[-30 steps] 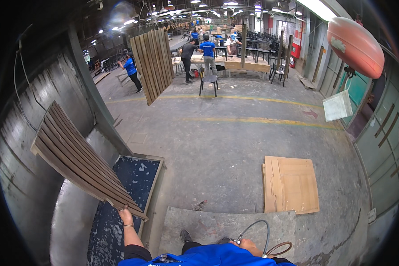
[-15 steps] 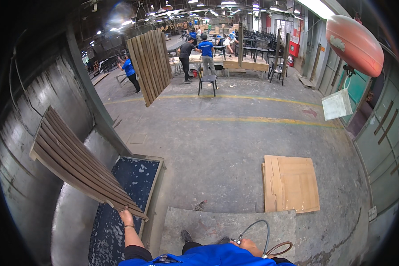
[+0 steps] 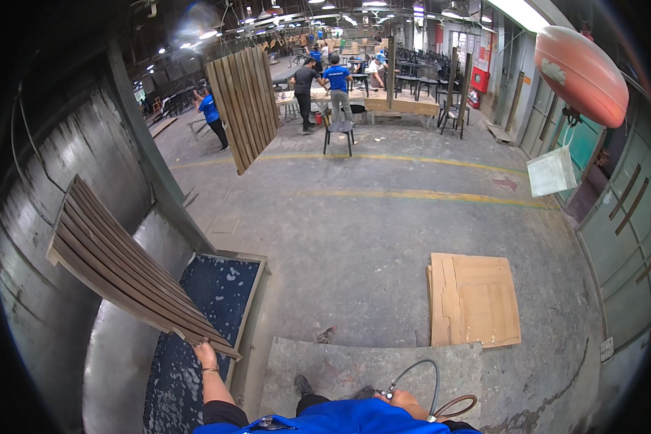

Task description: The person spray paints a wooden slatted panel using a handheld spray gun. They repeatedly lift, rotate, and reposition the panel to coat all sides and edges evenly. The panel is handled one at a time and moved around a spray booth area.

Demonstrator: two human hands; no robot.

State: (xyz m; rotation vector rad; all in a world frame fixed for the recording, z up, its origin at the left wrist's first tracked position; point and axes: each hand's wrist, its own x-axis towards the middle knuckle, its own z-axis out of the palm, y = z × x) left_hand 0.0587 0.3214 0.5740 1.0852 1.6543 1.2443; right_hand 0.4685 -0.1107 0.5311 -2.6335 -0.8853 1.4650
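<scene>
Brown: gripping panel [image 3: 134,267] by near end in left hand [image 3: 206,354], lengthwise far-left; holding fitting [image 3: 389,394] (partly hidden) in right hand [image 3: 406,402].

The scuffed grey floor [image 3: 340,267] before me holds flat brown cardboard [image 3: 477,300] and, nearer, a grey sheet [image 3: 369,362] beneath my shoes [image 3: 303,384].
</scene>
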